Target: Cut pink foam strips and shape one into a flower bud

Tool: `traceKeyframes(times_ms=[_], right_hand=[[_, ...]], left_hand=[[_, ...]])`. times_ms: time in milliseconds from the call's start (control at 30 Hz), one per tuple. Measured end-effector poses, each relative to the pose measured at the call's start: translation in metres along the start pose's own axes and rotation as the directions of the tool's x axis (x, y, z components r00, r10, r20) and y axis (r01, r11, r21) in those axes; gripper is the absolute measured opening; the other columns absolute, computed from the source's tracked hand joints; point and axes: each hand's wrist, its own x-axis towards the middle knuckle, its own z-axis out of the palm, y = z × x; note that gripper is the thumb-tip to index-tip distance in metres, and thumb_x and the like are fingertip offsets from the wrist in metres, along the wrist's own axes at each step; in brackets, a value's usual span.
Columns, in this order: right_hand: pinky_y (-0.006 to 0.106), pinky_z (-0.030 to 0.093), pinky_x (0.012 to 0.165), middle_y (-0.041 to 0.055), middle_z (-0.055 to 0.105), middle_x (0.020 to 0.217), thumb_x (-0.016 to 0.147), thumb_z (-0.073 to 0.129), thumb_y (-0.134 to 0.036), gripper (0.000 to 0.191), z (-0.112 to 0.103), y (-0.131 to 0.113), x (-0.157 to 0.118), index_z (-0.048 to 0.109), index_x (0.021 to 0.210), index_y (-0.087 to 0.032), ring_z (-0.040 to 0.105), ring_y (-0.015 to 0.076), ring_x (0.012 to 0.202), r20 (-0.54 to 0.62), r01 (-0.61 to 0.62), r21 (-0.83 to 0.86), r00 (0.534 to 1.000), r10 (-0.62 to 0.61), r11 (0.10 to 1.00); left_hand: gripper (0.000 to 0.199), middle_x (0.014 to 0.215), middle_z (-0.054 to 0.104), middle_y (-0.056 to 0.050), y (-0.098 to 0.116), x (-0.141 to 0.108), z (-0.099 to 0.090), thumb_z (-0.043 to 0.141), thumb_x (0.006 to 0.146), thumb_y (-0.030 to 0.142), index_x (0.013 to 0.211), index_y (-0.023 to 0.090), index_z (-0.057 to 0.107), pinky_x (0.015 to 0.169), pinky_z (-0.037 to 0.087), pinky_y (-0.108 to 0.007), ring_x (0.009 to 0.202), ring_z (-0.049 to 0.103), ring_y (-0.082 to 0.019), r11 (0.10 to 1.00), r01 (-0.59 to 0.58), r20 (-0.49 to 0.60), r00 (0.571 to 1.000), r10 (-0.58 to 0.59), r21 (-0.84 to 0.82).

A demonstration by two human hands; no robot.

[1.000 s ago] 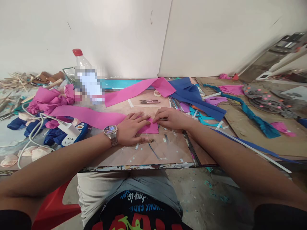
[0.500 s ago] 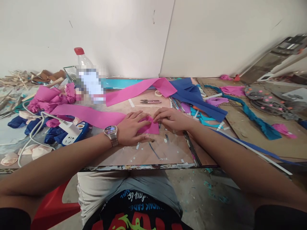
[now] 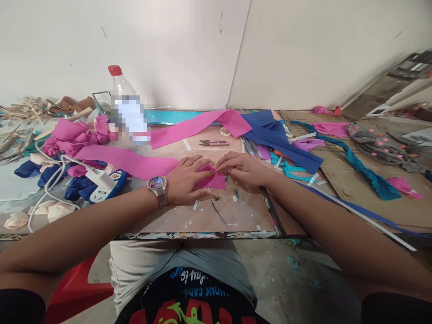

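Observation:
A long pink crepe-paper-like strip (image 3: 131,163) lies across the table, its right end under my hands. My left hand (image 3: 185,181) rests flat on that end with the fingers spread, and a watch is on its wrist. From the right, my right hand (image 3: 243,168) pinches the strip's upper edge between thumb and forefinger, close to my left fingertips. A small fold shows at the pinch. Beyond my hands lie pink-handled thread snips (image 3: 214,142), a small roll of tape (image 3: 225,131) and a second pink strip (image 3: 189,128).
Dark blue sheets (image 3: 280,139) and scraps lie right of my hands, beside a twisted teal strip (image 3: 354,157) on cardboard. At left are bunched pink pieces (image 3: 67,135), a power strip (image 3: 106,191) with a white cable, and a red-capped bottle (image 3: 115,70). A white rod (image 3: 364,218) crosses the right front.
The view has shifted slightly, so the table appears a little further right. Both hands stay at the strip's end, with hardly any change in their pose.

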Motion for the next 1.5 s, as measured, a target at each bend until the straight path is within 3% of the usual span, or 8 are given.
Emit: traceKeyframes(times_ms=[267,500,600,700,800,1000,1233,1500], right_hand=[[0.044,0.053,0.104,0.0044,0.074,0.122,0.086,0.051,-0.006,0.043,0.0016,-0.0015,0.0002,0.078,0.112,-0.027,0.067,0.0218,0.115,0.015,0.025,0.000,1.000,-0.025,1.000],[0.045,0.050,0.106,0.0035,0.076,0.120,0.081,0.050,-0.003,0.049,0.0018,-0.0004,0.0005,0.076,0.115,-0.027,0.066,0.0222,0.115,0.045,0.014,-0.028,0.999,-0.013,1.000],[0.042,0.053,0.099,0.0042,0.076,0.115,0.076,0.049,-0.003,0.051,0.0023,-0.0010,-0.0005,0.074,0.114,-0.025,0.067,0.0222,0.111,0.016,-0.048,-0.005,0.999,0.048,0.999],[0.038,0.055,0.089,0.0054,0.075,0.107,0.072,0.049,-0.006,0.041,0.0018,-0.0034,-0.0013,0.072,0.103,-0.021,0.068,0.0216,0.100,-0.016,-0.104,0.019,0.994,0.105,0.994],[0.034,0.053,0.083,0.0053,0.074,0.100,0.073,0.049,-0.008,0.031,0.0009,-0.0047,-0.0014,0.068,0.095,-0.020,0.067,0.0209,0.094,-0.003,-0.120,0.011,0.993,0.120,0.993],[0.032,0.051,0.079,0.0033,0.072,0.092,0.072,0.049,-0.008,0.031,0.0007,-0.0030,-0.0014,0.068,0.093,-0.020,0.065,0.0193,0.086,0.012,-0.111,-0.023,0.994,0.111,0.994],[0.036,0.052,0.087,0.0034,0.075,0.103,0.071,0.048,-0.007,0.037,0.0003,-0.0020,-0.0013,0.068,0.097,-0.021,0.066,0.0212,0.096,0.034,-0.091,-0.005,0.995,0.092,0.996],[0.038,0.053,0.089,0.0045,0.074,0.104,0.071,0.049,-0.006,0.042,0.0009,-0.0004,-0.0023,0.069,0.104,-0.022,0.065,0.0214,0.098,0.059,-0.096,0.003,0.994,0.096,0.995]], left_hand=[[0.070,0.158,0.043,-0.012,-0.0008,0.0005,0.0004,0.045,0.093,0.071,0.147,0.026,0.052,0.117,0.031,-0.061,0.146,0.035,-0.041,1.000,-0.018,-0.010,1.000,0.019,0.023],[0.068,0.158,0.043,-0.012,-0.0009,-0.0001,0.0007,0.044,0.094,0.070,0.147,0.028,0.052,0.117,0.031,-0.060,0.146,0.036,-0.040,0.999,-0.016,-0.008,1.000,0.016,0.040],[0.069,0.158,0.043,-0.012,-0.0006,0.0000,0.0004,0.043,0.094,0.070,0.147,0.027,0.052,0.117,0.032,-0.059,0.146,0.037,-0.040,0.999,-0.019,-0.008,1.000,0.020,0.046],[0.071,0.158,0.043,-0.014,0.0003,0.0001,0.0003,0.043,0.094,0.070,0.147,0.024,0.053,0.117,0.032,-0.059,0.145,0.038,-0.039,0.999,-0.023,-0.012,1.000,0.023,0.045],[0.072,0.157,0.044,-0.014,0.0010,-0.0002,0.0004,0.043,0.094,0.070,0.147,0.023,0.053,0.117,0.031,-0.059,0.145,0.038,-0.039,0.999,-0.022,-0.013,1.000,0.022,0.043],[0.064,0.155,0.047,-0.014,0.0023,-0.0005,0.0000,0.049,0.094,0.064,0.142,0.022,0.056,0.118,0.032,-0.057,0.144,0.039,-0.038,0.999,-0.037,-0.055,0.998,0.038,0.024],[0.044,0.128,0.063,-0.013,0.0047,0.0003,-0.0022,0.053,0.096,0.053,0.122,0.020,0.067,0.105,0.044,-0.050,0.118,0.056,-0.030,0.999,-0.033,-0.086,0.996,0.032,-0.010],[0.044,0.125,0.065,-0.012,0.0055,0.0005,-0.0029,0.051,0.097,0.052,0.123,0.020,0.066,0.101,0.047,-0.049,0.115,0.059,-0.030,1.000,-0.014,-0.052,0.999,0.012,-0.022]])
